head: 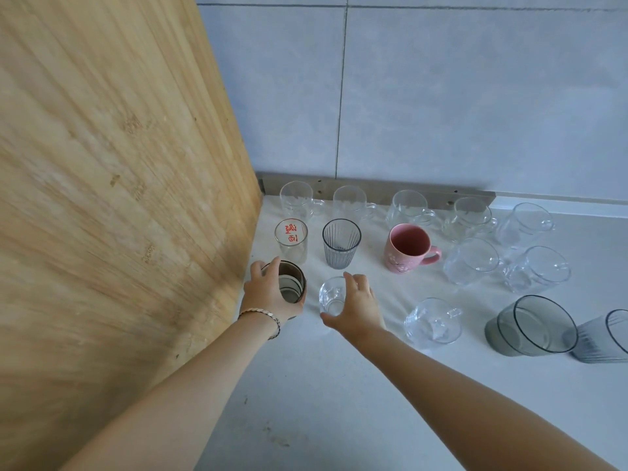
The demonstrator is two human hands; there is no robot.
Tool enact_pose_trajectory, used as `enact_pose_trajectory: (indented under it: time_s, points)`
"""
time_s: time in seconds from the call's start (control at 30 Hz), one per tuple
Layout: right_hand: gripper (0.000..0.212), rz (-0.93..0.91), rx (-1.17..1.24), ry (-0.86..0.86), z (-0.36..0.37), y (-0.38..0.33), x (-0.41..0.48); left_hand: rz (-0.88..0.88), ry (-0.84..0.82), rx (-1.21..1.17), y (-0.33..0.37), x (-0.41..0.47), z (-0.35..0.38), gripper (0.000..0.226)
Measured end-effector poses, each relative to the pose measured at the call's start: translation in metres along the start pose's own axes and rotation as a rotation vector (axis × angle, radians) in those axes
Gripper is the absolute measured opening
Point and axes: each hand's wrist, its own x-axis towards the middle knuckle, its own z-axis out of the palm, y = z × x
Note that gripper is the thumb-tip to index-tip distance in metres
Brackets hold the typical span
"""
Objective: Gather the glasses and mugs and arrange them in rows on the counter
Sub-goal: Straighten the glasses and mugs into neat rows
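Note:
My left hand (263, 294) grips a dark smoky glass (290, 283) standing on the white counter (339, 385) beside the wooden panel. My right hand (356, 307) holds a small clear glass (331, 295) just right of it. Behind them stand a glass with red characters (291, 240), a ribbed grey glass (341, 243) and a pink mug (407, 248). Several clear handled cups line the back wall, the leftmost one (297, 198) near the corner. More clear cups (470, 261) cluster at the right.
A tall wooden panel (119, 198) bounds the counter on the left. A grey tiled wall (441, 96) closes the back. A clear handled cup (433, 321), a large grey glass (533, 326) and a ribbed grey glass (601, 334) stand in front at the right.

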Motion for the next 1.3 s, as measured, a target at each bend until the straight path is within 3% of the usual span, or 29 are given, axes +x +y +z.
enact_pose_trajectory:
  time_s: [0.37, 0.57, 0.63, 0.7, 0.73, 0.8, 0.9, 1.03, 1.3]
  points:
    - [0.089, -0.044, -0.137, -0.012, 0.0, 0.004, 0.0, 0.019, -0.002, 0.03, -0.005, 0.006, 0.003, 0.088]
    - [0.099, -0.087, -0.084, -0.051, -0.005, 0.013, -0.008, -0.011, 0.01, 0.099, 0.002, -0.001, 0.006, 0.097]
    - [0.095, -0.108, -0.066, -0.022, -0.017, 0.027, -0.018, 0.125, 0.128, 0.234, 0.009, -0.009, 0.01, 0.102]
    - [0.083, -0.109, -0.068, 0.046, -0.037, 0.048, -0.031, 0.382, 0.171, 0.374, 0.021, -0.01, 0.019, 0.109]
    - [0.077, -0.1, -0.067, 0.084, -0.048, 0.061, -0.037, 0.499, 0.159, 0.418, 0.029, -0.01, 0.026, 0.109]
    - [0.073, -0.062, -0.053, 0.158, -0.071, 0.086, -0.047, 0.574, 0.014, 0.469, 0.052, -0.015, 0.036, 0.098]
    - [0.087, 0.027, -0.029, 0.069, -0.094, 0.118, -0.053, 0.387, -0.231, 0.529, 0.076, -0.015, 0.05, 0.082]
    - [0.101, 0.033, -0.115, -0.136, -0.098, 0.133, -0.048, 0.315, -0.306, 0.567, 0.085, -0.009, 0.055, 0.07]
    - [0.095, 0.155, 0.043, 0.075, -0.069, 0.111, -0.024, 0.33, -0.308, 0.477, 0.078, 0.001, 0.059, 0.064]
